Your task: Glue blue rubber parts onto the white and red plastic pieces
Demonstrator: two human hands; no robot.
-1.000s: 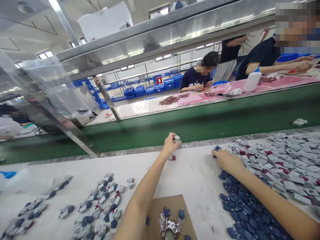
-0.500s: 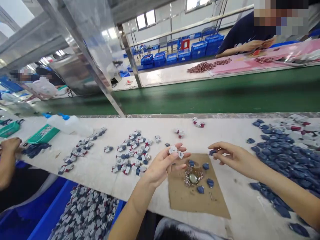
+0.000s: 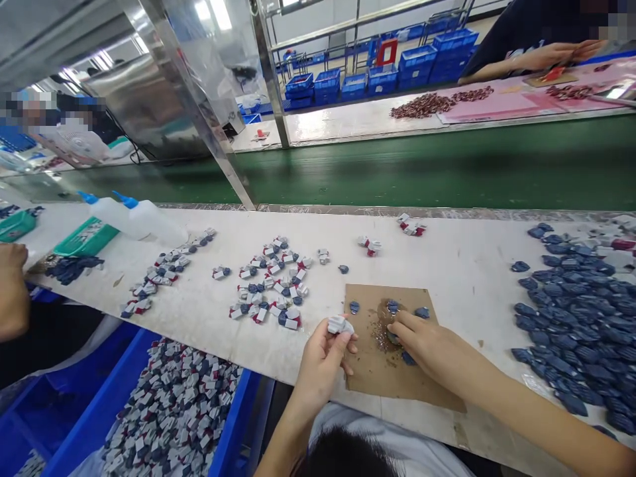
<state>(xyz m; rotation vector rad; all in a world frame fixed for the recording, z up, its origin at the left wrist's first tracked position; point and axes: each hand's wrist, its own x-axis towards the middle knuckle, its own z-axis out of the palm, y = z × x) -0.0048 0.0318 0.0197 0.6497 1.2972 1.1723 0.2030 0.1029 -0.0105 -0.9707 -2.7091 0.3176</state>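
Note:
My left hand (image 3: 322, 358) is closed in a pinch on a small white piece (image 3: 340, 324) at the near edge of the white table (image 3: 462, 265). My right hand (image 3: 427, 344) rests on a brown cardboard square (image 3: 392, 371), its fingertips pressed together over a small blue piece by the glittery glue spot (image 3: 383, 331). A few loose blue pieces (image 3: 422, 312) lie on the cardboard. A big heap of blue pieces (image 3: 576, 318) covers the table to the right of my right arm.
Assembled white, blue and red pieces (image 3: 271, 291) lie in clusters on the table, and more fill a blue bin (image 3: 169, 411) below. Two squeeze bottles (image 3: 144, 218) lie at left by another person's hand (image 3: 12, 291). A green conveyor belt (image 3: 422, 165) runs behind the table.
Both hands came back from the far side of the table. My right hand dropped from the air onto the cardboard glue spot; my left stayed pinched on a white piece. The camera tilted down.

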